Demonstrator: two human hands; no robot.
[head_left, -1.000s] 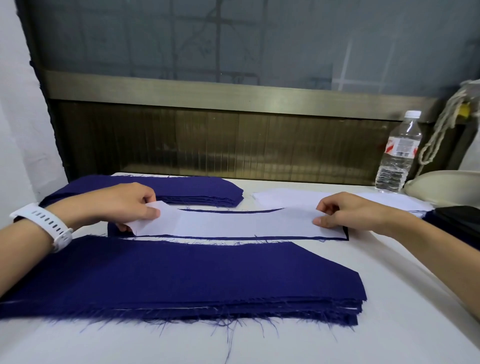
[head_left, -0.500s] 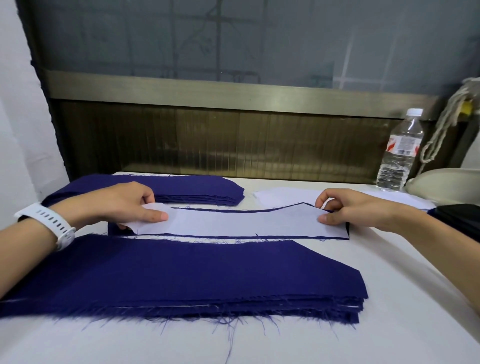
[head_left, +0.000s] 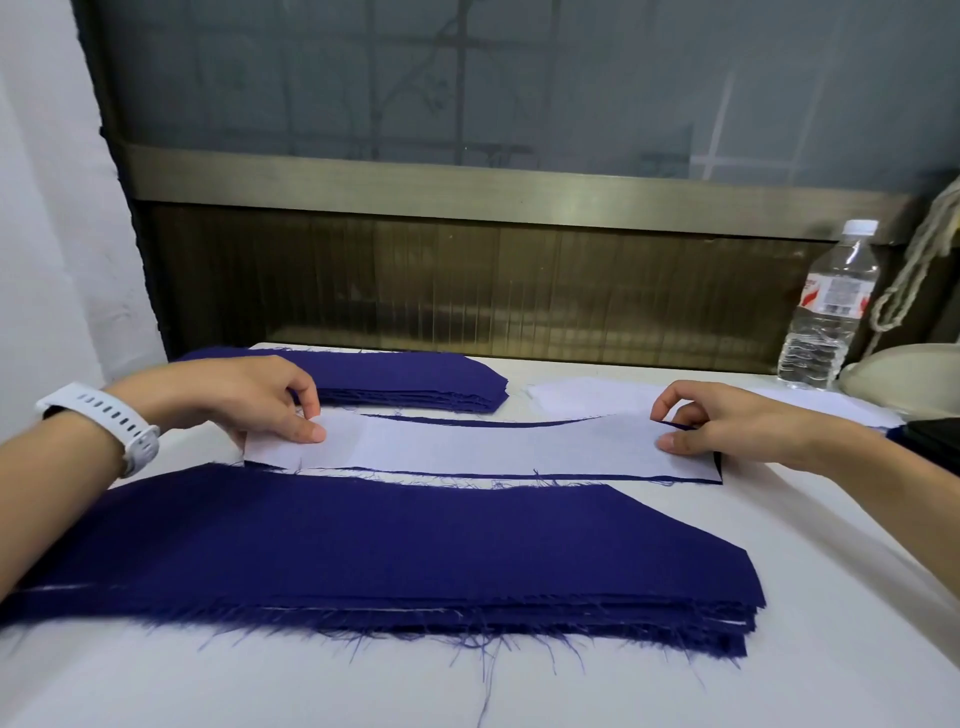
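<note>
A long white interfacing strip (head_left: 483, 447) lies on a navy fabric piece of the same shape, whose dark edge (head_left: 545, 475) shows along the near side. My left hand (head_left: 249, 400) pinches the strip's left end between thumb and fingers. My right hand (head_left: 727, 421) pinches its right end, thumb on top. A thick stack of navy fabric pieces (head_left: 363, 551) with frayed edges lies nearer me. A second navy stack (head_left: 405, 382) sits behind the strip.
A white table (head_left: 779, 665) carries everything. White interfacing pieces (head_left: 587, 397) lie at the back right. A clear water bottle (head_left: 826, 306) stands by the wall, next to a rope (head_left: 914, 275) and a pale rounded object (head_left: 904, 374). A dark object (head_left: 935, 441) sits at the right edge.
The white strip has shifted slightly on the navy piece, so less navy shows at its left end. Both hands have stayed at its ends.
</note>
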